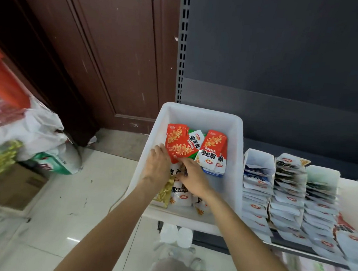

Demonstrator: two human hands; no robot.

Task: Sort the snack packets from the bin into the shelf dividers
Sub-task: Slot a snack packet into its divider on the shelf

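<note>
Both of your hands were inside the white bin (198, 115), which sat at the left end of the shelf (351, 187). Your left hand (158, 165) gripped the lower edge of a red packet (176, 143) near the bin's left wall, fingers curled round it. Your right hand (194, 178) rested on the white packets (180, 195) near the bin's front edge; its fingertips were hidden, so their state could not be determined. More packets lay against the bin's far wall. Right of the bin, three rows of white packets (285, 196) stood in dividers (258, 159).
</note>
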